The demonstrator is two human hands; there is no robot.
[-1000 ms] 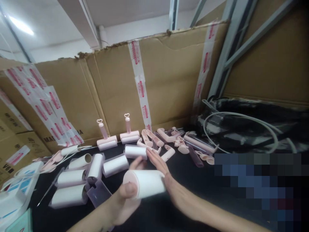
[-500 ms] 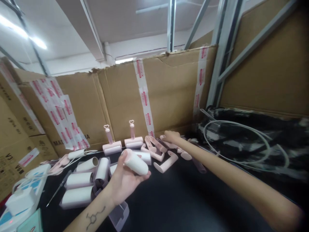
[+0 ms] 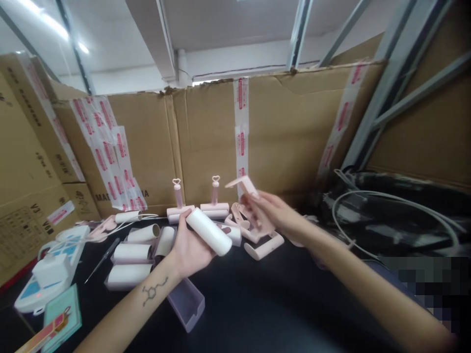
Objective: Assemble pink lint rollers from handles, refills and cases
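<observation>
My left hand (image 3: 191,255), palm up, has its fingers closed around a white lint roller roll (image 3: 210,233) that tilts down to the right. Pinched in my right hand (image 3: 274,211) is a pale pink L-shaped plastic part (image 3: 248,187), raised above the table and slightly blurred. Below it lie several similar pink parts (image 3: 264,246). Two pink lint rollers with heart-topped handles stand behind my left hand: one left (image 3: 179,213), one right (image 3: 214,210). Several white rolls in translucent cases (image 3: 130,276) rest to the left. An open translucent case (image 3: 187,303) lies near my left forearm.
A cardboard wall (image 3: 206,142) borders the back. On the left are a power strip (image 3: 53,269) with a plug, a thin metal tool (image 3: 103,260) and a teal box (image 3: 64,314). A coiled white cable (image 3: 395,196) lies over black plastic at right.
My right hand has come up and toward the left from the pink parts, now carrying one. My left hand still holds the roll, turned slightly. The camera view has shifted left.
</observation>
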